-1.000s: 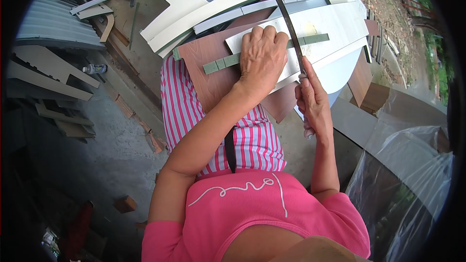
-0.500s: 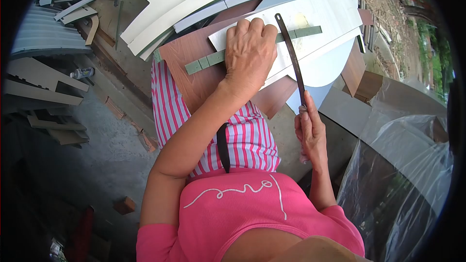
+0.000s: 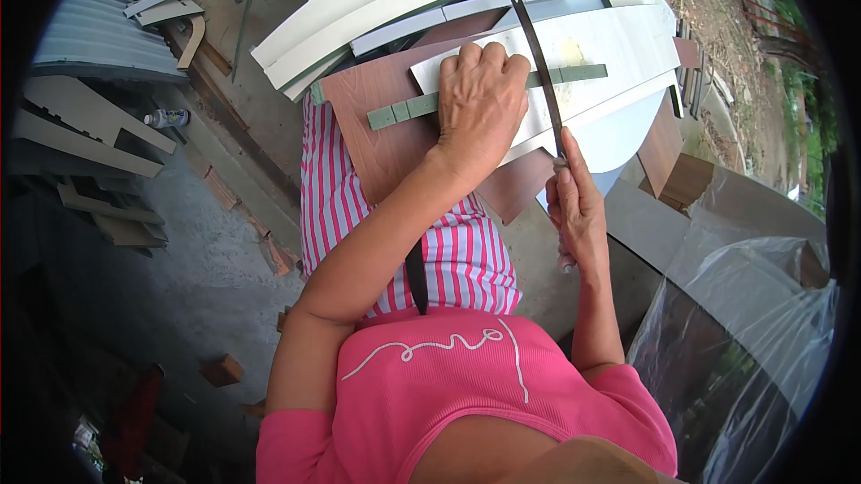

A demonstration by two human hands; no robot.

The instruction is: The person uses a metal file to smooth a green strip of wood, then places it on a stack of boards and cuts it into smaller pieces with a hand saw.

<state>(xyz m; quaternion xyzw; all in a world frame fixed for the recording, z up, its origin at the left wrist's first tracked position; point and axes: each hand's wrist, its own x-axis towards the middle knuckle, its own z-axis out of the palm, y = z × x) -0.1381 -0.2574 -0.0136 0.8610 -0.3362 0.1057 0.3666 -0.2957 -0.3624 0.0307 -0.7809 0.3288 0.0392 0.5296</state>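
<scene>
A narrow green strip with crosswise cuts lies over a white board and a brown wood-grain board. My left hand presses down on the strip with its fingers curled round it, hiding the middle part. In my right hand is a thin dark saw blade, gripped at its near end, where something pale is wrapped. The blade crosses the strip just right of my left hand, its far end pointing away from me.
Cream curved panels and a segmented pale strip lie beyond the boards. At the left are cut pieces and a bottle. Clear plastic sheeting covers something at the right. Brick pieces rest on the floor.
The saw blade and my right hand have moved forward, away from my body, across the strip. My left hand keeps its hold. The whole view has shifted slightly.
</scene>
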